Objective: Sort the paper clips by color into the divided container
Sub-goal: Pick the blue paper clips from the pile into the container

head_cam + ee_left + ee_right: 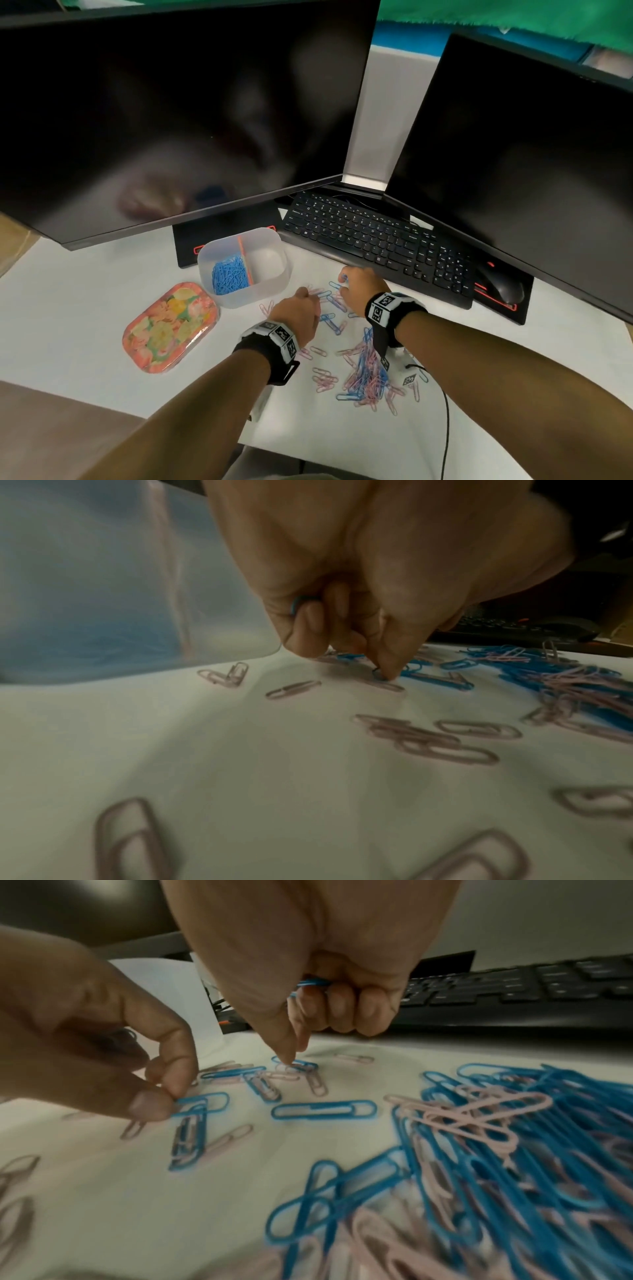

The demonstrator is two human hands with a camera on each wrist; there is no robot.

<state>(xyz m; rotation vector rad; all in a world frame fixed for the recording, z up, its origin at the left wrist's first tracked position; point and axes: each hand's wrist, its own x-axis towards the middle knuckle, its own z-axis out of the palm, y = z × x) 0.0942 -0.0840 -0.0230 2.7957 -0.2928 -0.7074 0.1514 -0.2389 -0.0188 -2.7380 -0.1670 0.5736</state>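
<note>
A translucent divided container [274, 284] stands on the white desk, with blue clips [228, 275] in its left compartment and nothing in its right one. In front of it, pink and blue paper clips [368, 377] lie scattered and piled. My left hand [308, 295] pinches a blue clip [202, 1104] lying on the desk between thumb and forefinger. Another blue clip [294, 606] shows under its curled fingers. My right hand [291, 1057] keeps blue clips [311, 982] in its curled fingers, while its thumb and forefinger touch a blue clip [296, 1064] on the desk.
A floral lid [171, 325] lies left of the container. Close behind my right hand is a black keyboard [376, 240], with a mouse [503, 284] further right. Two dark monitors [171, 120] overhang the back of the desk. A black cable [445, 428] runs off the front edge.
</note>
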